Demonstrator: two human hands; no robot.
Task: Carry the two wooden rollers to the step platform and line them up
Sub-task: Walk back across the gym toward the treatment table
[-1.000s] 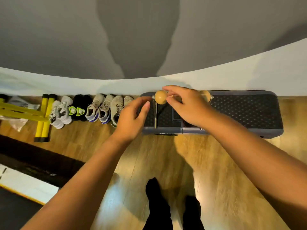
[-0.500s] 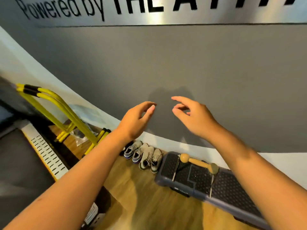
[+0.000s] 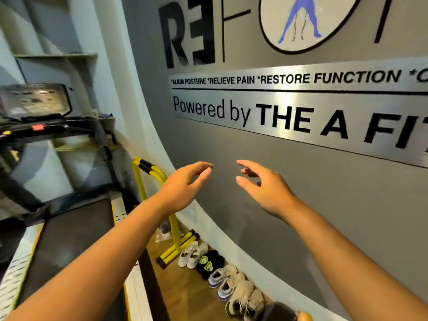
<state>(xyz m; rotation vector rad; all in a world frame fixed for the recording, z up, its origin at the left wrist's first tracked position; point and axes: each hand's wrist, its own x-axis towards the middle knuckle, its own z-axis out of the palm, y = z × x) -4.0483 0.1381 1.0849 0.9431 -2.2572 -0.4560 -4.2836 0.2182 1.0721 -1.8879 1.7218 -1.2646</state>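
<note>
While both hands float empty at chest height, the grey wall (image 3: 301,216) fills the view.
Left hand (image 3: 183,184) and right hand (image 3: 266,188): fingers apart, holding nothing. At five o'clock, step platform (image 3: 278,311) corner with one roller (image 3: 304,317) knob, apparently already set down.

Gym corner with wall sign, treadmill and a row of shoes

A grey wall (image 3: 324,205) carries a brushed-metal sign (image 3: 301,107) reading "Powered by THE A FIT", cut off at the right edge, with a round logo (image 3: 305,22) showing a blue figure above it. At left stands a treadmill (image 3: 69,239), its console (image 3: 34,100) blurred. A yellow bar frame (image 3: 162,205) with black grips stands between the treadmill and the wall, its feet on the wooden floor (image 3: 185,293). Along the base of the wall, a row of shoes (image 3: 220,274) lies side by side: white, black with green, then grey and beige pairs.
</note>
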